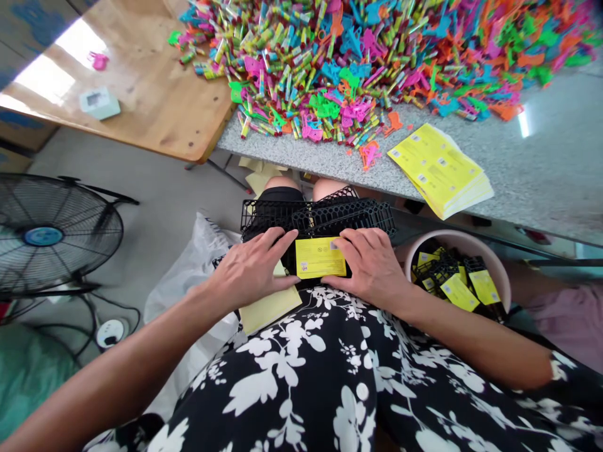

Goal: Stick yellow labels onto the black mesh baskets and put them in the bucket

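1. We have the yellow card [320, 258] in the middle of our lap, its printed side up, lying over something black.
2. Our right hand [370, 262] grips the card's right end, fingers along the top edge and thumb at the bottom.
3. Our left hand [249, 267] is at the card's left end, thumb and forefinger spread apart; we cannot tell whether they grip anything.
4. Just beyond our fingers, we see black mesh trays [342, 216] across our lap; paler cards [268, 309] lie under our left wrist.
5. To our right stands a round bin [503, 276] with black trays and yellow cards inside.
6. Ahead of us, a stack of yellow sheets [438, 166] lies on the grey table [541, 182], near a heap of colourful plastic pieces [330, 69].
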{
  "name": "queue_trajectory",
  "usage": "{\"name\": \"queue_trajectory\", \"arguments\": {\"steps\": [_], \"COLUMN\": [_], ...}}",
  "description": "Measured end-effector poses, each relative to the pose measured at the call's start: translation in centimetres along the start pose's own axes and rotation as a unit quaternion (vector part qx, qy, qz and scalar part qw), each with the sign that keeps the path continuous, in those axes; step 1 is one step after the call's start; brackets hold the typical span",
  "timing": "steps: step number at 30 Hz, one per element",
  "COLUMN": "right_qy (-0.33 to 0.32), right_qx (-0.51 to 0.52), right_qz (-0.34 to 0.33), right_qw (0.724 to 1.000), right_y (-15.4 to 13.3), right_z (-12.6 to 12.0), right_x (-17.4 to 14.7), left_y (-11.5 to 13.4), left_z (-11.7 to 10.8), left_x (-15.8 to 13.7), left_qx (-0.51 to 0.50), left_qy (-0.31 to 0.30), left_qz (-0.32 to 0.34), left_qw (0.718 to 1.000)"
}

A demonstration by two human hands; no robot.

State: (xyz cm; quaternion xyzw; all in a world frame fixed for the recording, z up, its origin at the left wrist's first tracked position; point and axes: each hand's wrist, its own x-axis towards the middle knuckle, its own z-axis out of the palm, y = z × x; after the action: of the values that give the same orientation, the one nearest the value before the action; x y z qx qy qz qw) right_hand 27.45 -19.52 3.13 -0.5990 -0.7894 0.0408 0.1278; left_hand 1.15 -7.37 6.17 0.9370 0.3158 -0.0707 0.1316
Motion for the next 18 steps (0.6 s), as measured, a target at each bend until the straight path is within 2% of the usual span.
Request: {"name": "queue_trajectory", "arguments": {"steps": [6, 12, 15, 18], "right_qy": [-0.007, -0.032, -0.041, -0.052], "right_qx": [0.057, 0.079, 0.061, 0.053], "right_qz": [0.001, -0.055, -0.075, -0.079], "right_qw": [0.998, 0.995, 0.994, 0.994], "right_y": [0.4, 1.1, 1.0, 0.9], "right_z": [-1.8, -2.1, -2.3, -2.7], "right_x": [1.6, 3.4, 4.1, 4.7], "left_y": [-2.1, -2.7, -2.5, -2.4], "left_z": [-1.4, -2.4, -3.1, -3.9], "left_x": [0.3, 1.2, 1.5, 1.6], "left_qx": [-0.023, -0.02, -0.044, -0.077], "left_qy": [0.035, 0.051, 0.035, -0.009], "left_qz": [0.054, 0.067, 0.06, 0.042], "left_qw": [0.998, 0.996, 0.997, 0.996]}}
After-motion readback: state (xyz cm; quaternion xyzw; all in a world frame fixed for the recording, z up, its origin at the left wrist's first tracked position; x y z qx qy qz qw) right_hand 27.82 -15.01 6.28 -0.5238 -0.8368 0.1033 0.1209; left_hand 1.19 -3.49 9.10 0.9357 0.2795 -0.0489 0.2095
